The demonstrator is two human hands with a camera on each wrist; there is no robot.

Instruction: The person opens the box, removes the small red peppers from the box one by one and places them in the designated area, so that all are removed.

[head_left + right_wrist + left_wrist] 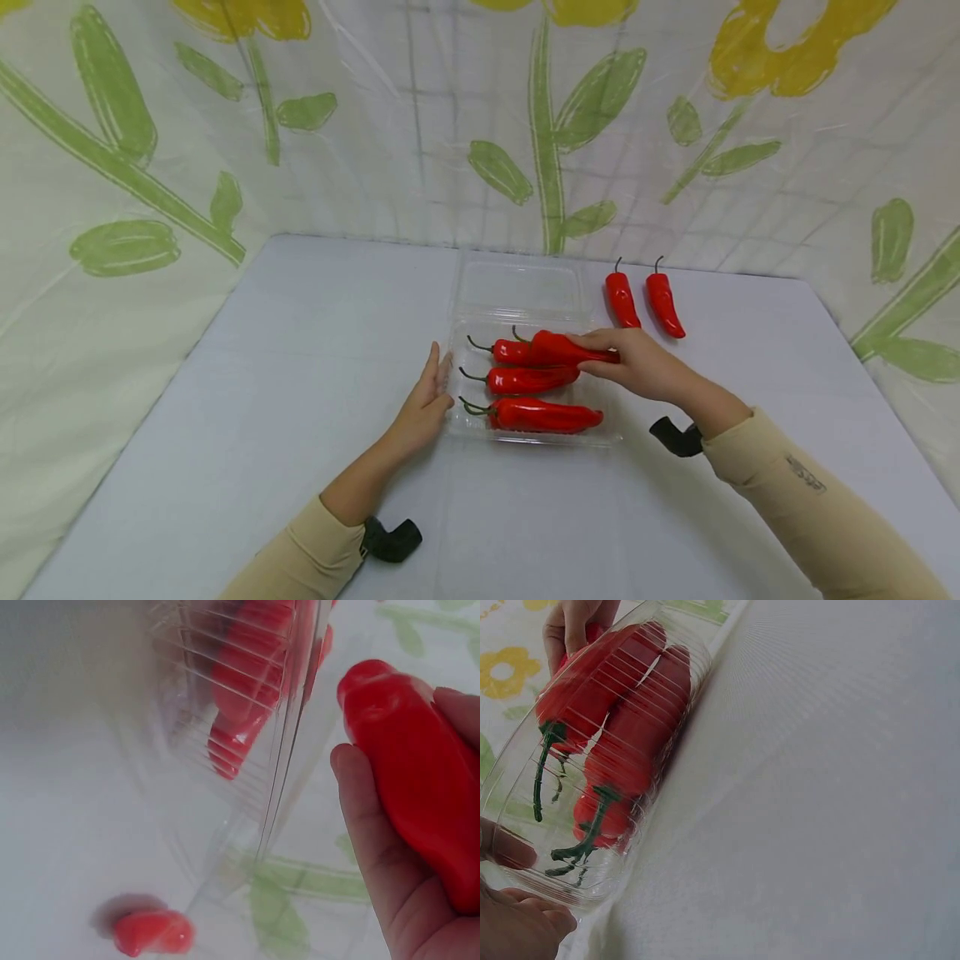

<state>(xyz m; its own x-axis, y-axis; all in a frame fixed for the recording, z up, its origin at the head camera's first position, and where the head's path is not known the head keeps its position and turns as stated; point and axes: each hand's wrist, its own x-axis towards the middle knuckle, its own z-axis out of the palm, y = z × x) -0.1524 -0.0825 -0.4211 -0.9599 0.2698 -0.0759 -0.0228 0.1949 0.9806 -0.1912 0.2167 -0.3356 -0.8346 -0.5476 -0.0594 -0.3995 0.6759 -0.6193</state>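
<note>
A clear plastic clamshell box (611,429) lies with its lid (521,287) folded back. In it, red peppers with green stems lie in rows, among them a front pepper (547,415) and a middle pepper (528,380). My right hand (637,362) grips another red pepper (558,348) above the back row, stem pointing left; its blunt end shows in the right wrist view (409,757). Against the box's left end rests my left hand (420,408), fingers fairly straight and thumb near the front corner. Through the plastic, one of its fingers (510,847) shows.
Two more red peppers, one beside the lid (621,298) and one farther right (664,304), lie on the white table (300,375). Behind the table hangs a curtain (375,125) printed with flowers. Dark curved wrist mounts (393,540) stick out from both sleeves.
</note>
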